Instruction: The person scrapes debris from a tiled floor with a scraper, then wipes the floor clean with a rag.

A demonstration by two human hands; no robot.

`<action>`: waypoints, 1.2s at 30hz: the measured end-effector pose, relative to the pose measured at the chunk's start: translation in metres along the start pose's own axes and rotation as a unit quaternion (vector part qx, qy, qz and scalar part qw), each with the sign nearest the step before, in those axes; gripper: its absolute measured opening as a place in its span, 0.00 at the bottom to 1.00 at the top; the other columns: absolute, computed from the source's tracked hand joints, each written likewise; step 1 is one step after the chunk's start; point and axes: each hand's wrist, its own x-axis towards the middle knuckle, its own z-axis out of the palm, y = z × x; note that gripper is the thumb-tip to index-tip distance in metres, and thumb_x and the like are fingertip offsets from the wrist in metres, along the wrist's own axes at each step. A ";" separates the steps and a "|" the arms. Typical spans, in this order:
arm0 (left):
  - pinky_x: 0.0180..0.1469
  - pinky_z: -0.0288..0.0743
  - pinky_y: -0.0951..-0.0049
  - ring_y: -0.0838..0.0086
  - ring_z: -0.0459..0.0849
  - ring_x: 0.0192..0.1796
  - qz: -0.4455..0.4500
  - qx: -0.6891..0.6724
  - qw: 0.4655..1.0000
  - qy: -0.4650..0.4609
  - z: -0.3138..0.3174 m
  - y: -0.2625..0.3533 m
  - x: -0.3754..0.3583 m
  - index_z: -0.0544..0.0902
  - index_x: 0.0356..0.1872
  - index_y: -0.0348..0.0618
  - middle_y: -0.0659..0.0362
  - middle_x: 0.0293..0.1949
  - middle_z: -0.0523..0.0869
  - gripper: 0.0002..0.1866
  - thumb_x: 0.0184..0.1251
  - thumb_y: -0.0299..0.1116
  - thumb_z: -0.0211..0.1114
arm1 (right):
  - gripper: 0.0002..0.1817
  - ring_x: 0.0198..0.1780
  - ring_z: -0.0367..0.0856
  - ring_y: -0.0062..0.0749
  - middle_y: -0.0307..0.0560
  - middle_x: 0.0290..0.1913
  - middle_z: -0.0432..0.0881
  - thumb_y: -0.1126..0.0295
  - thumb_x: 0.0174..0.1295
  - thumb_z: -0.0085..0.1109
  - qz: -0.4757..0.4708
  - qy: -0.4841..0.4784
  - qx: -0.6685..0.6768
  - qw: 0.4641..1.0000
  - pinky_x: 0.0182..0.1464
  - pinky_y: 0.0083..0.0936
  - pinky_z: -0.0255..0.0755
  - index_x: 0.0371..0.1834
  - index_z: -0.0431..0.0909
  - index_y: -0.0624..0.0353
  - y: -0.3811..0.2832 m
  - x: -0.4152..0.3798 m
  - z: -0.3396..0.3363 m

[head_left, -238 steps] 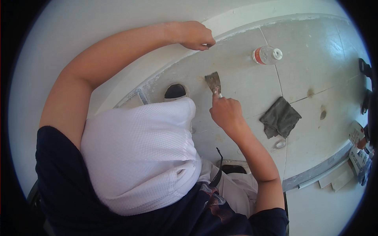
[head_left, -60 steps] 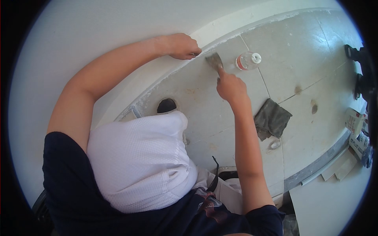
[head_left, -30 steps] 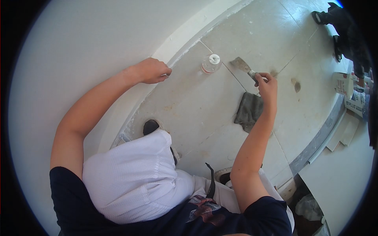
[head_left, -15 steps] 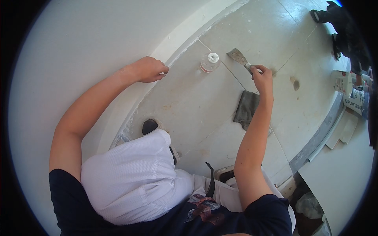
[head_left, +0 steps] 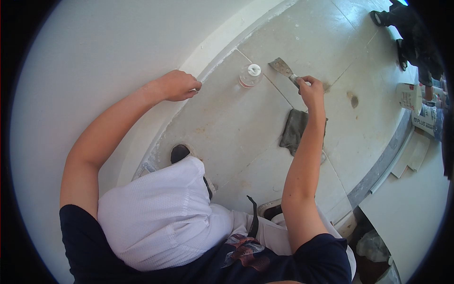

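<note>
View from above, looking down at a person who is crouching on a tiled floor (head_left: 265,137) beside a white wall (head_left: 118,52). A white baseboard (head_left: 222,40) is running along the floor's far edge, where it meets the wall.

The right hand (head_left: 312,92) is reaching out over the floor w/ fingers curled tight around the handle of a putty knife (head_left: 283,67). Its metal blade, smeared w/ pale compound, is pointing away from the hand toward the baseboard, sitting close over a grout line between tiles – can't tell if the blade is touching the floor.

The left hand (head_left: 177,85) is resting against the wall just above the baseboard, fingers bent and pinched together; not clear whether it is holding anything.

A clear plastic bottle (head_left: 249,75) w/ a white cap is standing upright on the floor between the two hands, just beside the knife blade and near the baseboard. A dark grey rag (head_left: 292,130) is lying crumpled on the tile, partly under the right forearm.

The person is wearing a dark short-sleeved top and white shorts; one bent knee (head_left: 165,213) is filling the lower middle, w/ a dark shoe (head_left: 179,152) showing just beyond it.

At the floor's right edge – a grey metal strip (head_left: 385,158), some printed bags (head_left: 423,113) beyond it, and another person's dark footwear (head_left: 402,28) in the far right corner.
</note>
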 end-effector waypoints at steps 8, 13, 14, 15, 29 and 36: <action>0.50 0.82 0.52 0.55 0.89 0.47 -0.013 0.008 1.000 -0.016 0.000 -0.001 -0.001 0.85 0.50 0.46 0.54 0.42 0.91 0.09 0.75 0.35 0.64 | 0.18 0.29 0.84 0.32 0.49 0.24 0.85 0.59 0.65 0.65 -0.008 -0.007 -0.003 1.000 0.39 0.33 0.77 0.42 0.90 0.66 -0.004 0.001 -0.003; 0.50 0.82 0.52 0.54 0.89 0.47 -0.010 0.000 1.000 -0.009 0.005 -0.003 -0.004 0.85 0.50 0.46 0.53 0.42 0.90 0.09 0.75 0.36 0.64 | 0.17 0.29 0.84 0.32 0.49 0.25 0.85 0.60 0.65 0.65 -0.006 -0.001 0.008 1.000 0.39 0.33 0.77 0.42 0.90 0.66 0.002 -0.005 0.001; 0.50 0.82 0.52 0.54 0.89 0.47 -0.008 -0.002 1.000 -0.005 0.005 -0.003 -0.003 0.85 0.50 0.46 0.53 0.42 0.90 0.09 0.75 0.36 0.64 | 0.17 0.29 0.84 0.32 0.49 0.25 0.85 0.60 0.66 0.65 -0.010 0.010 -0.002 1.000 0.39 0.33 0.77 0.42 0.90 0.66 0.004 -0.002 0.002; 0.50 0.82 0.51 0.54 0.89 0.47 -0.008 -0.004 1.000 -0.003 0.005 -0.003 -0.003 0.85 0.50 0.45 0.53 0.41 0.90 0.09 0.75 0.36 0.65 | 0.17 0.29 0.84 0.32 0.49 0.25 0.85 0.60 0.66 0.64 -0.014 0.019 -0.011 1.000 0.39 0.33 0.77 0.42 0.90 0.65 0.006 0.000 0.004; 0.49 0.82 0.52 0.54 0.89 0.47 -0.006 -0.005 1.000 -0.011 0.005 0.000 -0.002 0.85 0.50 0.45 0.53 0.42 0.91 0.09 0.75 0.34 0.65 | 0.18 0.34 0.88 0.41 0.57 0.29 0.89 0.59 0.66 0.64 -0.004 0.017 -0.016 1.000 0.43 0.37 0.79 0.43 0.90 0.65 0.008 0.000 0.009; 0.49 0.81 0.52 0.54 0.89 0.47 -0.009 -0.008 1.000 -0.007 0.005 -0.001 -0.003 0.85 0.49 0.46 0.53 0.41 0.90 0.09 0.75 0.35 0.65 | 0.18 0.28 0.84 0.32 0.50 0.25 0.86 0.59 0.66 0.65 -0.018 0.027 -0.010 0.999 0.38 0.33 0.76 0.44 0.92 0.64 0.005 -0.016 -0.008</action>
